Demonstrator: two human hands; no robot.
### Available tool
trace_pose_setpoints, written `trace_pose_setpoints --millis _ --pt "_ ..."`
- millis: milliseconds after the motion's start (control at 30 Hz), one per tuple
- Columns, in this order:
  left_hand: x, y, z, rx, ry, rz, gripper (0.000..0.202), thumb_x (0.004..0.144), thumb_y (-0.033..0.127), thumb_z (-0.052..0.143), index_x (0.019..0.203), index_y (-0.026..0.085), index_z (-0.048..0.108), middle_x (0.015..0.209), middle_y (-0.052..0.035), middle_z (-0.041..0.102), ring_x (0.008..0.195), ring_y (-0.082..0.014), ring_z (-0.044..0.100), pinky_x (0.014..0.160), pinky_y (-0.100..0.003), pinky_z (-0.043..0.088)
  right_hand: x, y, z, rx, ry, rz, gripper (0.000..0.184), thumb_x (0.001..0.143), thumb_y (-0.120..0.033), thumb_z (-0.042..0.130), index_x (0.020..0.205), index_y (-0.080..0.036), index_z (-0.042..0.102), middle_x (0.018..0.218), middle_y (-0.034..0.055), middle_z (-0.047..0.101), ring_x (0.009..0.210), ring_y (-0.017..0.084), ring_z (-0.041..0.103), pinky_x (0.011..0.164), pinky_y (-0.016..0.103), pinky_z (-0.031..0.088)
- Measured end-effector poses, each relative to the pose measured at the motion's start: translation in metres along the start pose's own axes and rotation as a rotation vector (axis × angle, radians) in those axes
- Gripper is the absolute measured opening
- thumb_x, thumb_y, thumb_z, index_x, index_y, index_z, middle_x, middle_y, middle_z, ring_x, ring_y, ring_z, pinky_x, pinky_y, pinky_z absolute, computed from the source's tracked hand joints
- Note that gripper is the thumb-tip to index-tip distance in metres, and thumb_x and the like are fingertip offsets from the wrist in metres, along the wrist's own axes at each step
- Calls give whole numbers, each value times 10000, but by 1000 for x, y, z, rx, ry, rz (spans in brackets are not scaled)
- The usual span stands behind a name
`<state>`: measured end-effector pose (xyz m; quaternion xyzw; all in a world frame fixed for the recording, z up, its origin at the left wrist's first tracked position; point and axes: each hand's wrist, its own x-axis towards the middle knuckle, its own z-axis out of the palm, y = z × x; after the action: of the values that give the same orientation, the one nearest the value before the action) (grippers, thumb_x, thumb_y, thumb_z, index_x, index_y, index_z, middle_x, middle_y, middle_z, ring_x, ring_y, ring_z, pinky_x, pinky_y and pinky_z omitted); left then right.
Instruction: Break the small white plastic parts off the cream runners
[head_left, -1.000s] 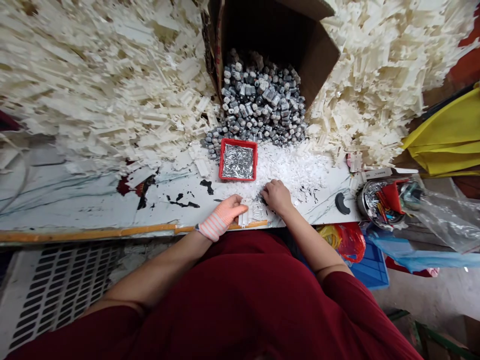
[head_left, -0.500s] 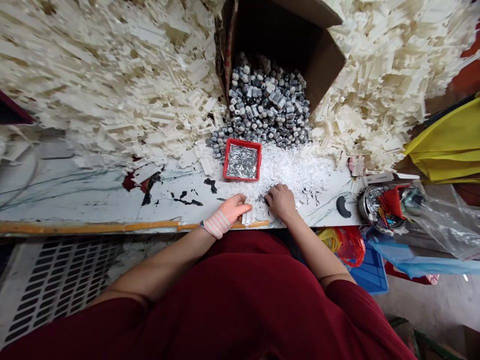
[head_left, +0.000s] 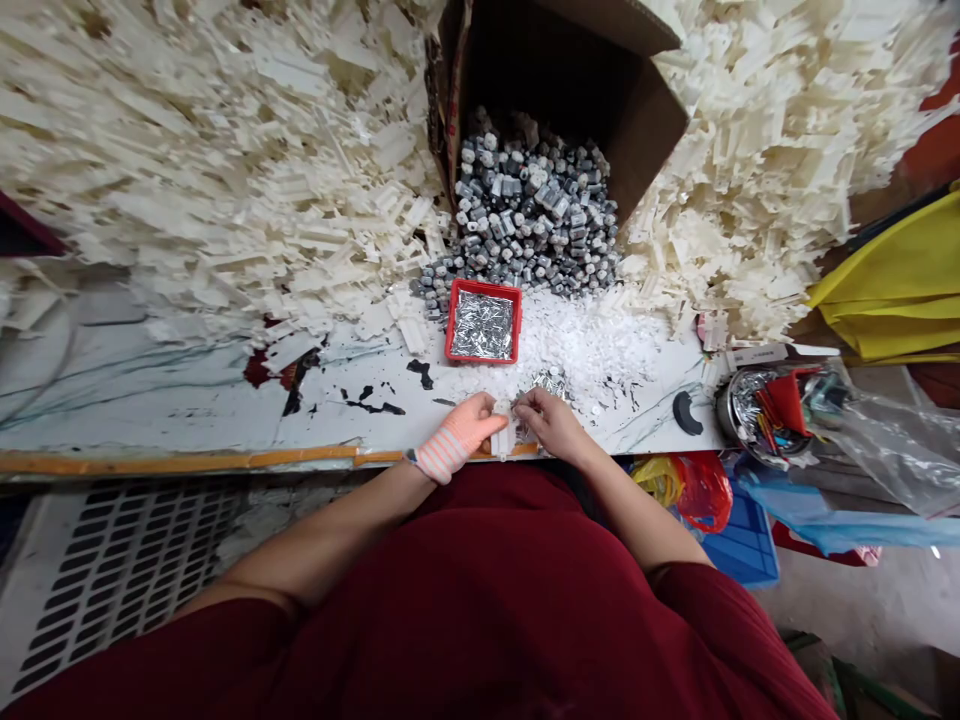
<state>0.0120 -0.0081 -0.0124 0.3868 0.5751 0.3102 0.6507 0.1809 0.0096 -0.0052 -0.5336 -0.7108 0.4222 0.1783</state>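
My left hand, in an orange-and-white striped glove, is closed on a white plastic piece at the table's front edge. Bare, my right hand is just to the right of that piece, thumb and forefinger pinched together. What the pinch holds is too small to make out. Behind the right hand lies a small heap of metal pins among tiny white plastic bits. A red tray full of shiny metal pins stands just beyond both hands.
A tipped cardboard box spills small grey-and-white motors. Tall heaps of cream plastic parts flank it. At right are a black curved piece and a metal bowl of tools. A wooden strip edges the table.
My right hand has drawn back from the pin heap, left and toward me, to beside the white plastic piece, uncovering the pins. My left hand has shifted slightly right with the piece.
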Motion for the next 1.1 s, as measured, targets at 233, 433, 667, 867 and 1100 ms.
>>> trace_pose_setpoints --millis 233,433,667,867,1100 --pt "-6 -5 2 -181 -117 -78 288 641 314 659 777 177 445 607 66 476 514 -93 481 488 -213 407 -11 3 8 -128 -42 31 181 916 -301 448 922 -186 588 847 26 649 766 142 578 689 242 408" --pt "1 -8 3 -97 -66 -38 269 614 272 677 754 174 470 552 79 421 476 -84 435 443 -193 344 19 33 -24 -582 306 154 291 932 -360 422 890 -170 639 931 99 625 911 211 548 763 299 404" --pt "4 -4 8 -46 -64 -40 231 660 275 638 751 188 445 530 86 400 433 -82 424 418 -199 342 28 39 -30 -551 304 157 232 906 -316 446 883 -161 617 934 102 622 912 214 536 755 306 409" --pt "4 1 9 24 -61 1 223 667 281 633 752 192 448 522 87 410 422 -89 435 427 -207 346 3 11 -11 -21 71 24 187 872 -350 489 855 -189 583 781 6 631 716 137 557 666 245 408" --pt "3 2 7 67 -44 7 224 666 296 646 727 175 468 543 83 405 459 -80 430 448 -199 337 -1 -3 -4 -61 110 49 144 880 -310 489 846 -198 571 772 -1 629 706 130 557 651 233 393"
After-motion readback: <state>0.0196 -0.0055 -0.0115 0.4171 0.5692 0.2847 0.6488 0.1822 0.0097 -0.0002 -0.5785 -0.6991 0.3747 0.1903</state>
